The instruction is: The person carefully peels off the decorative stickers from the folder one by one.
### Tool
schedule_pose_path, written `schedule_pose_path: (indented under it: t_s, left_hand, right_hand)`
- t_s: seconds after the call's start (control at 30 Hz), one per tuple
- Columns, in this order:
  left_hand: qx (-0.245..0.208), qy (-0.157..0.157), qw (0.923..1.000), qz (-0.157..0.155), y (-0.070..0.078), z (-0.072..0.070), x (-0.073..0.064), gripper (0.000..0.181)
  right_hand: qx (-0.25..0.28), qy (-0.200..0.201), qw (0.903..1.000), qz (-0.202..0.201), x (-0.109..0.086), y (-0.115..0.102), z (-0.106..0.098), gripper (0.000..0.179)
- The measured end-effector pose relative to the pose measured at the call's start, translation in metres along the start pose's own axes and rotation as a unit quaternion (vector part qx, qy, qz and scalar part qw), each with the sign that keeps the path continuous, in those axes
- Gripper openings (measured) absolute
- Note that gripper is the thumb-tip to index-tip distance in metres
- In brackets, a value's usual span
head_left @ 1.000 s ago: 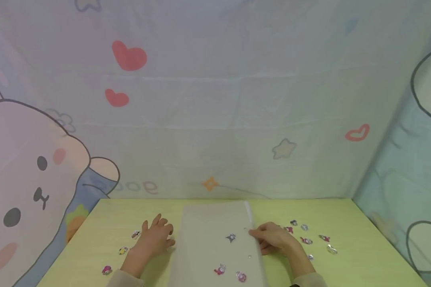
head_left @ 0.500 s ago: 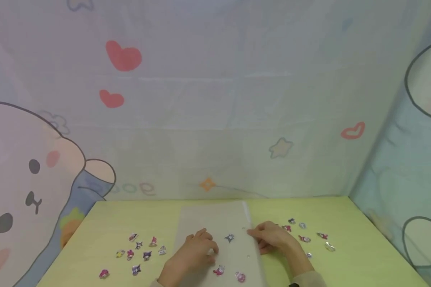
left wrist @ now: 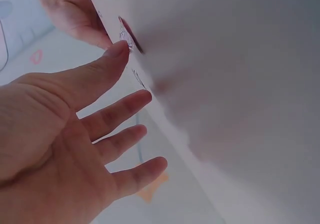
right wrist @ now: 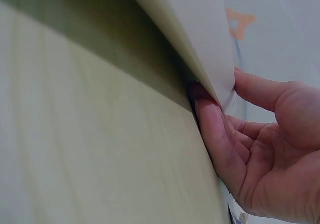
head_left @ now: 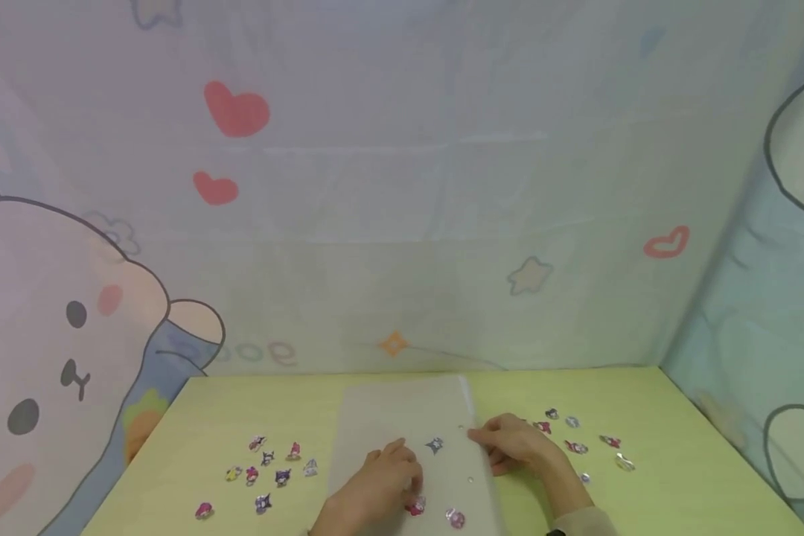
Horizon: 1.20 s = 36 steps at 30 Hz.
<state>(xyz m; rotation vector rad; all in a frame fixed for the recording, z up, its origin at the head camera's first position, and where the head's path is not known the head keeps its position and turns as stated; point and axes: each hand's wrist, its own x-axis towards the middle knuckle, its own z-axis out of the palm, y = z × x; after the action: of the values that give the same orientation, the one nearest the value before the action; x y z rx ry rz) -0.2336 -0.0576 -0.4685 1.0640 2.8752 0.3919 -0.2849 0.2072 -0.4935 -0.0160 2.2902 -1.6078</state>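
Note:
A white sheet, perhaps a folder page, lies lengthwise on the table with small round marks by its right edge. My right hand pinches that edge; in the right wrist view the thumb is on top and fingers reach underneath the lifted sheet. My left hand hovers low over the sheet's left half, fingers spread, its thumb near a red-and-white character sticker. Whether the thumb touches it I cannot tell. A grey star-shaped sticker and a pink sticker also lie on the sheet.
Several small character stickers, among them a dark purple one and a magenta one, are scattered left of the sheet on the yellow table. More, including a red one, lie to the right. A printed cloth hangs behind.
My left hand has moved right, from above the stickers at the left to over the sheet beside the red-and-white sticker. My right hand keeps its pinch at the sheet's edge.

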Motion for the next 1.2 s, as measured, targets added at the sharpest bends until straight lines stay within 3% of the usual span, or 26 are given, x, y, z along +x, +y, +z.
schedule_pose_path:
  t_s: [0.23, 0.97, 1.2]
  left_hand:
    - [0.020, 0.003, 0.9997, -0.009, 0.005, 0.005, 0.002, 0.021]
    - [-0.011, -0.007, 0.9989, -0.046, 0.010, 0.010, 0.007, 0.022]
    - [0.024, -0.001, 0.9987, -0.046, 0.012, 0.011, 0.008, 0.025]
  right_hand:
    - [-0.003, 0.001, 1.0000, -0.001, 0.000, 0.002, -0.001, 0.032]
    - [-0.004, 0.008, 1.0000, 0.002, 0.000, -0.001, 0.000, 0.031]
    - [-0.002, 0.006, 1.0000, 0.005, 0.000, -0.001, 0.000, 0.031]
